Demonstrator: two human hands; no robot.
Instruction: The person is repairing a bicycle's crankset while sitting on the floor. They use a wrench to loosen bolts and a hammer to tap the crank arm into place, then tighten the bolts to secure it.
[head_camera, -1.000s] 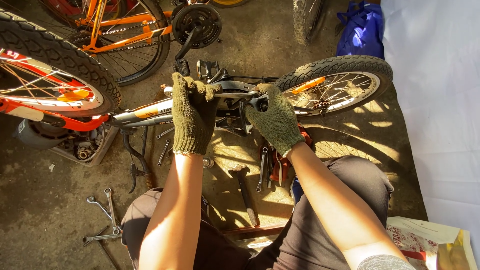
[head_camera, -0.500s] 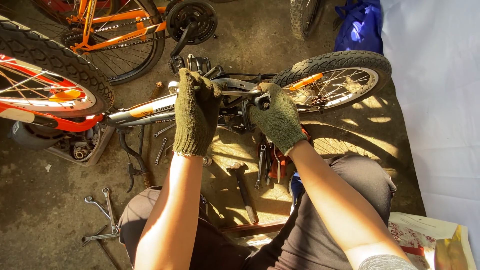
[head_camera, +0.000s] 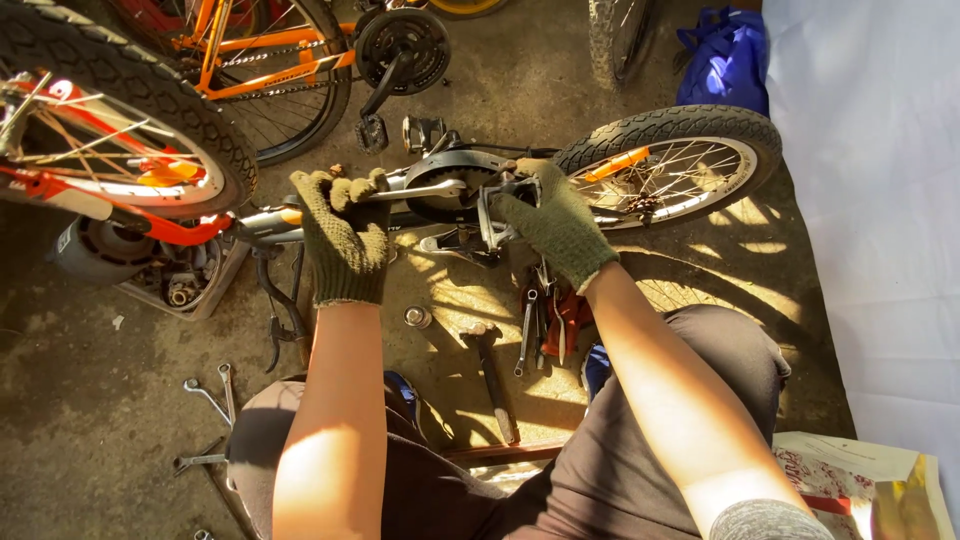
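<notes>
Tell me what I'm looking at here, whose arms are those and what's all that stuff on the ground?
The picture comes from a camera worn on a person's head, looking down, so the two arms are the person's own. They seem to be sitting or crouching on a concrete floor, both hands in knitted green gloves. A small bicycle lies on its side in front of them. The left hand grips a long silver wrench that reaches toward the dark chain cover. The right hand holds a metal part by the pedal area. The bike's wheel is to the right. On the floor lie a hammer, more wrenches and red-handled tools. Other bikes, one orange, are nearby.
</notes>
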